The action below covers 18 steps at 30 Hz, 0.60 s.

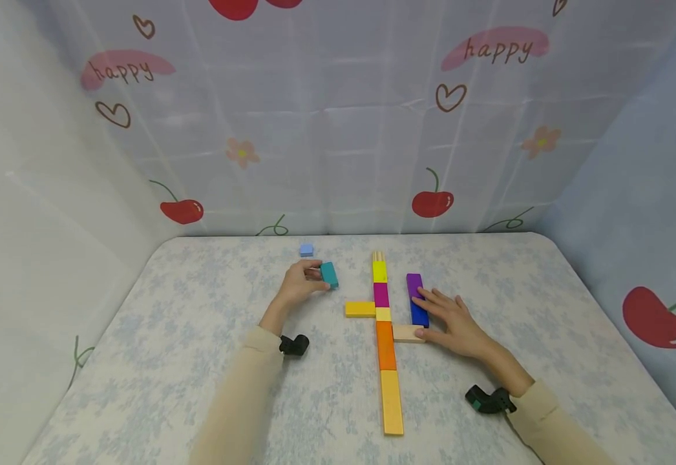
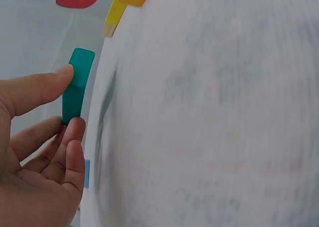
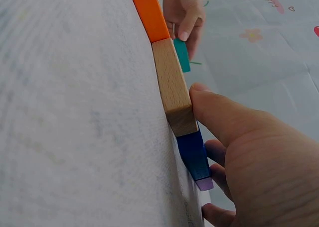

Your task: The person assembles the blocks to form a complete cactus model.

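Observation:
My left hand (image 1: 298, 283) pinches a teal block (image 1: 329, 274) between thumb and fingers, left of a long line of coloured blocks. In the left wrist view the thumb lies on the teal block's (image 2: 78, 85) face, fingertips at its lower end. My right hand (image 1: 457, 323) is spread at the line's right side. Its thumb touches the end of a plain wooden block (image 1: 406, 333), and its fingers rest by a blue block (image 1: 419, 316) and a purple block (image 1: 414, 282) lying end to end. The wooden block runs sideways from the orange block (image 1: 386, 345).
The line also holds yellow (image 1: 379, 271), magenta (image 1: 381, 295), pale yellow (image 1: 382, 314) and long light-orange (image 1: 391, 403) blocks, with pale wooden strips (image 1: 378, 256) at the far end. A golden-yellow block (image 1: 360, 309) juts left. One light-blue block (image 1: 306, 250) lies near the table's back edge.

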{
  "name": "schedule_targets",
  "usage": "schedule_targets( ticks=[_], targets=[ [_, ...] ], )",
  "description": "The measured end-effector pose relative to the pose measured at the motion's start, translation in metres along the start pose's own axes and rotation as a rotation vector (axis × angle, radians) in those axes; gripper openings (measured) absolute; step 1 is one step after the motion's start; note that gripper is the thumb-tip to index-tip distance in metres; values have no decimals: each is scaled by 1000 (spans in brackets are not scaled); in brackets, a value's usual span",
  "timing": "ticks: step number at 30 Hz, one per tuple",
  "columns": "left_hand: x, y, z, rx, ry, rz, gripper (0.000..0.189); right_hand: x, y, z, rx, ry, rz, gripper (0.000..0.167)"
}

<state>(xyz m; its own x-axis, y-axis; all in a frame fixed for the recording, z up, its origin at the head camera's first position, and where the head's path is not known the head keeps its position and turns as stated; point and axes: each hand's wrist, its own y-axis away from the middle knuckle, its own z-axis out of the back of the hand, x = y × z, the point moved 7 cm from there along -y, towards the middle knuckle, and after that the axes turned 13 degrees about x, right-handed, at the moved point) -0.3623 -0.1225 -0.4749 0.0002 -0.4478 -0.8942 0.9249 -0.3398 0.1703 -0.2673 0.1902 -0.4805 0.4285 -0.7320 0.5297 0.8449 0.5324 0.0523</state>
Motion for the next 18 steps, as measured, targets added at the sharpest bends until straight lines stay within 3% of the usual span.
schedule_targets(
  ticks=[6, 11, 18],
  targets=[
    [-17, 1, -20, 78, -35, -82, 60, 0, -1, 0, 0, 0, 1, 67],
    [-19, 0, -29, 112, -47, -123, 59, -1, -1, -2, -7, 7, 3, 67],
    [-15, 2, -33, 123, -56, -126, 59, -2, -1, -2, -5, 10, -3, 68]
  ],
)
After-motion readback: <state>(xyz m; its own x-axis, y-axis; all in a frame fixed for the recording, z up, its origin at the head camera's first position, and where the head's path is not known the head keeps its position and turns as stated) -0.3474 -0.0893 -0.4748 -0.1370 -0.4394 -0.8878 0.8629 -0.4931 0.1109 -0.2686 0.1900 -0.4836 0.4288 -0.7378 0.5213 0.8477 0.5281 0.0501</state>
